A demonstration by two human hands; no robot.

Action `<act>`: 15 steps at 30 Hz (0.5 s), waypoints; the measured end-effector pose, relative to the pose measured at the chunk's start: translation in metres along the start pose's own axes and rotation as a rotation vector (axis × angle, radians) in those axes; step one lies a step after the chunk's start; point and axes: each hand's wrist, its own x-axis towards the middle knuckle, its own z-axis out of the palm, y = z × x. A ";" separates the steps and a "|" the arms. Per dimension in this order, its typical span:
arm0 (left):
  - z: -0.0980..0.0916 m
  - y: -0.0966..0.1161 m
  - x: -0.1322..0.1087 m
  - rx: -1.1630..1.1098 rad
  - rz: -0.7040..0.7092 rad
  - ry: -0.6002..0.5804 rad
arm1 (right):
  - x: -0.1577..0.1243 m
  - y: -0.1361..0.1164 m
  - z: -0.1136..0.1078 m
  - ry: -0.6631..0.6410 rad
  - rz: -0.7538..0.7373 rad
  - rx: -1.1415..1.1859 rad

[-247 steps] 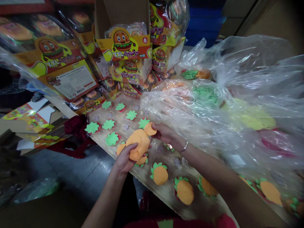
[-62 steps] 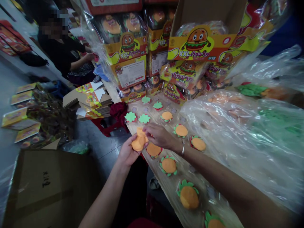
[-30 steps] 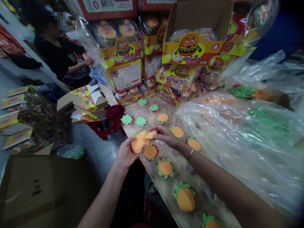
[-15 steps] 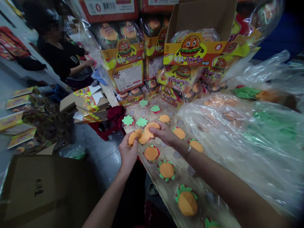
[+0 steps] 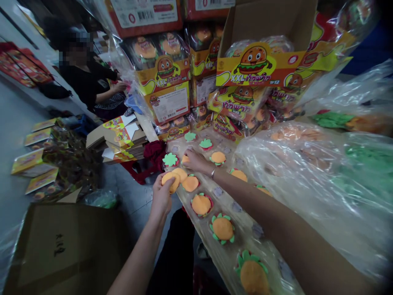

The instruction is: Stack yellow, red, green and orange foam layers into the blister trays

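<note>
My left hand (image 5: pixel 161 197) is closed on a few flat, round orange marshmallow buns (image 5: pixel 171 182), held at the left edge of the table. Farther forward, my right hand (image 5: pixel 196 160) has its fingers on another orange bun (image 5: pixel 185 159), over a row of candy burgers; the hand hides part of what lies beneath. Just behind it sits a green lettuce-shaped piece (image 5: pixel 170 159) without a bun. Nearer me, orange buns lie on red and green layers, such as one burger (image 5: pixel 222 228) in the clear plastic tray (image 5: pixel 239 229).
Printed burger boxes (image 5: pixel 170 100) are stacked at the back, with an open display box (image 5: pixel 260 67) on top. Clear plastic bags (image 5: pixel 294 180) of orange and green pieces cover the right side. A cardboard carton (image 5: pixel 70 246) stands at lower left. Another person (image 5: pixel 92 82) works at far left.
My right hand has moved away from my left hand, forward to the row, with an orange bun. An orange bun now lies beside my left hand. The view has shifted slightly.
</note>
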 end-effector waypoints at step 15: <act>0.012 -0.003 -0.010 0.272 0.463 -0.328 | -0.068 -0.018 -0.047 -0.342 0.397 1.297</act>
